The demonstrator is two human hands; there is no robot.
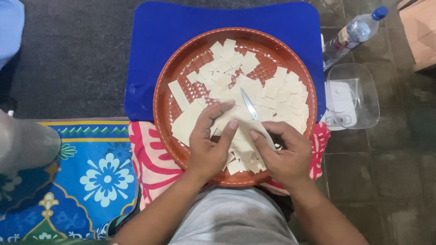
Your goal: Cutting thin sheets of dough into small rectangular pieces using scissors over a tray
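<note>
right hand (284,156) gripping knife (250,106), left hand (210,143) pressing dough (236,131)

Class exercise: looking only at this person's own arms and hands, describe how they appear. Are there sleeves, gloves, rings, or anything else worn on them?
Both forearms are bare up to the picture's lower edge: no sleeves show. The left hand and right hand wear no gloves, and no rings, watch or bracelets can be seen. The fingernails that show look short and unpainted. A grey garment covers the person's front between the arms.
</note>
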